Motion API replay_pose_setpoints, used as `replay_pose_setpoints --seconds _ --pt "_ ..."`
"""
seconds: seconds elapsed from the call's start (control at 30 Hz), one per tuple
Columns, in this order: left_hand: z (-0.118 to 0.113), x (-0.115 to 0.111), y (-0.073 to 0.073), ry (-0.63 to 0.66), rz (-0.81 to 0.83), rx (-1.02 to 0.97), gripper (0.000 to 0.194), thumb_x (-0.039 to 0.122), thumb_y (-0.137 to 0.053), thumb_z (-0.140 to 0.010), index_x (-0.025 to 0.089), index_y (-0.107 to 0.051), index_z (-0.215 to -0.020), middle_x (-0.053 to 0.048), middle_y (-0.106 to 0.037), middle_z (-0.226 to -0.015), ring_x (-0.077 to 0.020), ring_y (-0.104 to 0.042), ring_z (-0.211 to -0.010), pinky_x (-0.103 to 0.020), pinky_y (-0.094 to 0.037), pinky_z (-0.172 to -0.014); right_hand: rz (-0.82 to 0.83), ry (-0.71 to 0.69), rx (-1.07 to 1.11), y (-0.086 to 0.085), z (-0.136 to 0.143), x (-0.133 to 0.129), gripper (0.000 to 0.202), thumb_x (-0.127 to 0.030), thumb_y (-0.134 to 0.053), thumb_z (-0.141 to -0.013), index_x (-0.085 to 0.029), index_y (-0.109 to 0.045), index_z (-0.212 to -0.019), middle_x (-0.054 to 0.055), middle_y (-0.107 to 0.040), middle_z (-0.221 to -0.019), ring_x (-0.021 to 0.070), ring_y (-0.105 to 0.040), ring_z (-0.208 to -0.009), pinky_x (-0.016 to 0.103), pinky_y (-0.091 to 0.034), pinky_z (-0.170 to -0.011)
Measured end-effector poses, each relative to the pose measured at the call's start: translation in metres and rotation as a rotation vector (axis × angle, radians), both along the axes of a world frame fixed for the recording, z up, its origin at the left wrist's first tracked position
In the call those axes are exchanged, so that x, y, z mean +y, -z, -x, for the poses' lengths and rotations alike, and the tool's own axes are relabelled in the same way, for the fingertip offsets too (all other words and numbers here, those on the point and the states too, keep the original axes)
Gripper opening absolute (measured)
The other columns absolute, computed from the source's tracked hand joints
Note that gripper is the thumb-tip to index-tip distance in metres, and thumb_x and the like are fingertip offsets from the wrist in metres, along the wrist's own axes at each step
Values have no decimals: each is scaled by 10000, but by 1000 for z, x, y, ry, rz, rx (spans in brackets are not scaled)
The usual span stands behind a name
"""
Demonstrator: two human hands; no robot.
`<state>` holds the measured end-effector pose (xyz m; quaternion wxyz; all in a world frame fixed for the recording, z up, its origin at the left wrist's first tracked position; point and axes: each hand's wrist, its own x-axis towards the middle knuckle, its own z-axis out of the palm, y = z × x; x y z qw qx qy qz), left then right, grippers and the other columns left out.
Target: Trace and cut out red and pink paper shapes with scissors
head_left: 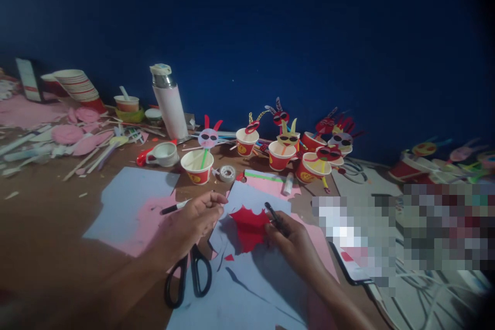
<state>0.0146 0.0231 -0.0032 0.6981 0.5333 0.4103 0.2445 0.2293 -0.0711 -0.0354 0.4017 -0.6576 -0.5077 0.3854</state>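
Observation:
My left hand (201, 216) is partly curled over the papers, a small gap between its fingertips and nothing visible in them. A white marker with a black end (174, 207) runs partly behind it. My right hand (292, 237) grips a slim black pen-like object (274, 216). Its fingertips also touch the edge of a red paper cutout (249, 227) with a scalloped outline. Below my left hand lie scissors with black handles (188, 278), blades mostly hidden. A small red scrap (229, 258) rests on the pale blue paper (240, 304).
Paper cups with paper faces on straws (197, 167) stand along the back. A tape roll (227, 173), glue stick (288, 184), white cup (162, 154) and flask (170, 108) are nearby. Paper scraps (67, 134) lie left; a phone (353, 268) and cables lie right.

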Motion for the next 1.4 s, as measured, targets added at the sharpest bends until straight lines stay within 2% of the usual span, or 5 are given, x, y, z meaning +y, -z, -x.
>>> replay_pose_setpoints --seconds 0.17,0.4,0.77,0.97,1.4 --pt "12 -3 -4 65 197 -155 276 102 -487 -742 193 -500 -1002 45 -450 -709 -54 -335 -520 -168 -314 -489 -6 -10 -331 4 -1 -1 252 -217 -516 -818 -199 -567 -1065 32 -692 -820 193 -632 -688 272 -441 -595" --pt "20 -10 13 93 282 -142 197 117 -493 -781 156 -530 -970 1 -536 -751 -43 -407 -495 -182 -290 -465 -136 9 -678 4 -11 2 257 -264 -477 -844 -173 -585 -1058 95 -645 -987 236 -639 -797 333 -479 -663" --pt "27 -15 17 240 -35 87 445 282 -479 -865 209 -357 -1286 -3 -546 -864 -107 -537 -638 -214 -378 -514 -183 -40 -552 -6 -15 2 133 -227 -510 -842 -206 -624 -907 51 -642 -835 207 -603 -739 307 -440 -659" --pt "19 -20 0 278 -125 224 153 290 -500 -847 209 -442 -963 38 -522 -740 -125 -509 -661 -238 -408 -604 -103 -67 -557 -14 -15 0 99 -220 -534 -827 -210 -623 -869 25 -650 -799 190 -599 -723 275 -411 -633" --pt "5 -20 18 181 -281 251 331 351 -538 -799 210 -578 -1097 17 -549 -701 -125 -496 -585 -209 -405 -518 33 -336 -315 -12 -3 -4 299 -135 -471 -811 -250 -687 -982 -13 -690 -746 144 -577 -622 229 -377 -568"
